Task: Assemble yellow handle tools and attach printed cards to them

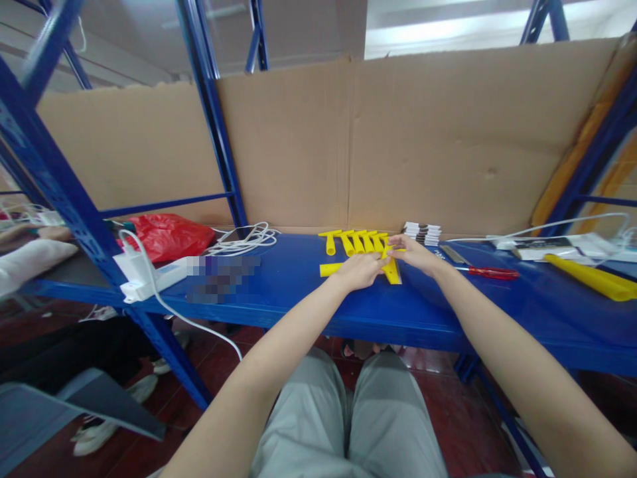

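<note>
My left hand (pixel 362 271) and my right hand (pixel 415 254) meet over a yellow scraper (pixel 392 272) with a wide flat head, just above the blue tabletop. The left fingers close around its middle, partly hiding it. My right fingertips pinch its far end. Behind my hands, several yellow T-shaped handles (pixel 330 243) lie side by side in a row. Another yellow handle (pixel 329 269) lies flat, left of my left hand and partly covered by it. Just beyond my right hand is a stack of small black-and-white pieces (pixel 422 233).
Right of my hands lie a red-handled screwdriver (pixel 492 273) and a large yellow tool (pixel 592 277). To the left are a white power strip (pixel 159 273), coiled white cable (pixel 249 239) and a red plastic bag (pixel 169 237). Cardboard (pixel 423 139) stands behind; another person's arm shows far left.
</note>
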The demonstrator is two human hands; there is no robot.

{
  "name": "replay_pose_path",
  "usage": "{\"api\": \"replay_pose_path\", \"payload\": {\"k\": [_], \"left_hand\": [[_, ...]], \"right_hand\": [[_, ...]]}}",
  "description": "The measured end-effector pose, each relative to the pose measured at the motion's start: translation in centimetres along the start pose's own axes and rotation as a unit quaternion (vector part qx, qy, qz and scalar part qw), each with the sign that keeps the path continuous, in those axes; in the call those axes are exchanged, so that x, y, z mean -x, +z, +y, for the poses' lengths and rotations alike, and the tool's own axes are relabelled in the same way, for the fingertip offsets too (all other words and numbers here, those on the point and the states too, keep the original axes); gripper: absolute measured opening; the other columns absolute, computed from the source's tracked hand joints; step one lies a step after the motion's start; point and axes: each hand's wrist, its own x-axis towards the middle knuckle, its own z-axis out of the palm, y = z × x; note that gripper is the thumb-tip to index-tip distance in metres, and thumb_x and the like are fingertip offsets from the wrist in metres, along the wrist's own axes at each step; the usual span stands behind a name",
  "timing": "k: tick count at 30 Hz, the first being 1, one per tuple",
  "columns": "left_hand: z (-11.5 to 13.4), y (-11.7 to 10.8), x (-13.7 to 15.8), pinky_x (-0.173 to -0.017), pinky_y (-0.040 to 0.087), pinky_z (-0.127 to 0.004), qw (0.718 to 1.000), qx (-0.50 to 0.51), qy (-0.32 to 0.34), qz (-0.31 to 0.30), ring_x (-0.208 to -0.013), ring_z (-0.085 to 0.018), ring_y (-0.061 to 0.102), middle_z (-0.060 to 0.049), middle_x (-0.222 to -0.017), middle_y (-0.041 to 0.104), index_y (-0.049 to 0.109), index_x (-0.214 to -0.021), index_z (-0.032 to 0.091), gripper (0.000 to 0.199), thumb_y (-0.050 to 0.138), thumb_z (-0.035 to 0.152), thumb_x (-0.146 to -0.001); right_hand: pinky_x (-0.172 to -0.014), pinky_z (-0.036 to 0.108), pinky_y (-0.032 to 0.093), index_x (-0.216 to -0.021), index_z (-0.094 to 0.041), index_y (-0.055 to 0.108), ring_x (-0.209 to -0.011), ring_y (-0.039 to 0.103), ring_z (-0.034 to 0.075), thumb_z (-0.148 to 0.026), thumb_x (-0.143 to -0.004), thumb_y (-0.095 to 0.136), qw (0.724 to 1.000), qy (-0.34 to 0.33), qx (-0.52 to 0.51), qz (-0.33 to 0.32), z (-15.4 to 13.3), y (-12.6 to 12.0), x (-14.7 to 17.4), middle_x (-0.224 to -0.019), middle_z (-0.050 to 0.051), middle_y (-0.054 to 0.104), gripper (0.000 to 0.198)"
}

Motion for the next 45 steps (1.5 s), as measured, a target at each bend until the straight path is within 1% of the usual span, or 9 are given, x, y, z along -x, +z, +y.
{"api": "replay_pose_path", "payload": {"k": [5,9,12,19,33,35,38,41,45], "left_hand": [[-0.5,0.2,-0.1,-0.087,0.05,-0.033,1.0,0.015,-0.022,0.013,-0.11,-0.023,0.06,-0.012,-0.12,0.062,0.051,-0.132,0.018,0.039,0.041,0.025,-0.096],[-0.7,0.3,-0.1,-0.087,0.051,-0.034,0.999,0.02,-0.036,0.018,-0.11,-0.023,0.061,-0.011,-0.12,0.063,0.053,-0.13,0.018,0.037,0.041,0.026,-0.096],[-0.6,0.3,-0.1,-0.089,0.05,-0.033,0.999,0.022,-0.044,0.022,-0.111,-0.022,0.06,-0.012,-0.122,0.063,0.052,-0.132,0.018,0.038,0.042,0.026,-0.096],[-0.1,0.2,0.0,-0.087,0.05,-0.034,0.997,0.012,-0.078,-0.008,-0.111,-0.024,0.061,-0.017,-0.124,0.062,0.029,-0.146,0.014,0.052,0.041,0.025,-0.096],[-0.2,-0.2,0.1,-0.092,0.048,-0.034,0.996,0.012,-0.085,-0.008,-0.117,-0.022,0.058,-0.017,-0.131,0.057,0.033,-0.143,0.01,0.048,0.037,0.019,-0.096],[-0.3,-0.4,0.1,-0.094,0.047,-0.033,0.995,0.013,-0.096,-0.001,-0.117,-0.021,0.058,-0.016,-0.132,0.057,0.037,-0.142,0.01,0.047,0.036,0.015,-0.095],[-0.5,-0.7,0.1,-0.096,0.047,-0.032,0.991,0.034,-0.124,0.038,-0.117,-0.02,0.058,-0.014,-0.133,0.056,0.042,-0.139,0.014,0.047,0.037,0.013,-0.093],[-0.9,-0.7,0.2,-0.097,0.047,-0.034,0.98,0.079,-0.157,0.09,-0.118,-0.021,0.057,-0.011,-0.134,0.056,0.045,-0.138,0.017,0.048,0.042,0.012,-0.091],[-1.8,-0.2,0.3,-0.101,0.045,-0.036,0.96,0.147,-0.167,0.171,-0.119,-0.022,0.057,-0.009,-0.132,0.058,0.05,-0.135,0.02,0.052,0.047,0.009,-0.085]], "right_hand": [[-0.076,0.03,0.054,-0.103,-0.021,0.057,-0.085,0.063,0.015,-0.015,-0.075,0.061,0.988,0.085,-0.12,-0.041,-1.2,-0.3,0.7,-0.1,0.006,0.067,0.029],[-0.063,0.023,0.053,-0.092,-0.018,0.061,-0.064,0.062,0.012,-0.01,-0.072,0.064,0.959,0.14,-0.2,-0.145,-2.0,-0.4,1.3,-0.082,0.004,0.069,0.022],[-0.059,0.021,0.052,-0.083,-0.017,0.062,-0.06,0.062,0.011,-0.011,-0.07,0.069,0.949,0.151,-0.212,-0.18,-2.3,-0.4,1.5,-0.074,0.003,0.069,0.016],[-0.052,0.021,0.052,-0.076,-0.018,0.059,-0.056,0.062,0.011,-0.011,-0.065,0.073,0.957,0.126,-0.201,-0.165,-2.2,0.0,1.7,-0.065,0.001,0.067,0.02],[-0.055,0.027,0.055,-0.079,-0.019,0.055,-0.056,0.062,0.013,-0.02,-0.07,0.073,0.957,0.131,-0.191,-0.173,-2.8,-0.4,1.9,-0.067,0.001,0.067,0.021],[-0.057,0.027,0.054,-0.083,-0.019,0.056,-0.058,0.063,0.014,-0.026,-0.077,0.067,0.97,0.128,-0.151,-0.139,-2.5,-0.8,1.5,-0.071,0.004,0.068,0.013],[-0.064,0.029,0.053,-0.081,-0.018,0.057,-0.07,0.066,0.017,-0.023,-0.083,0.056,0.991,0.131,0.027,-0.001,-1.3,-2.3,0.7,-0.081,0.009,0.07,0.006],[-0.079,0.035,0.05,-0.08,-0.016,0.061,-0.094,0.065,0.026,-0.013,-0.078,0.053,0.937,0.163,0.289,0.104,0.3,-4.4,0.1,-0.093,0.014,0.07,0.009],[-0.088,0.045,0.046,-0.097,-0.018,0.065,-0.11,0.059,0.031,-0.014,-0.074,0.054,0.868,0.26,0.403,0.131,1.8,-6.6,0.3,-0.114,0.015,0.065,0.026]]}}
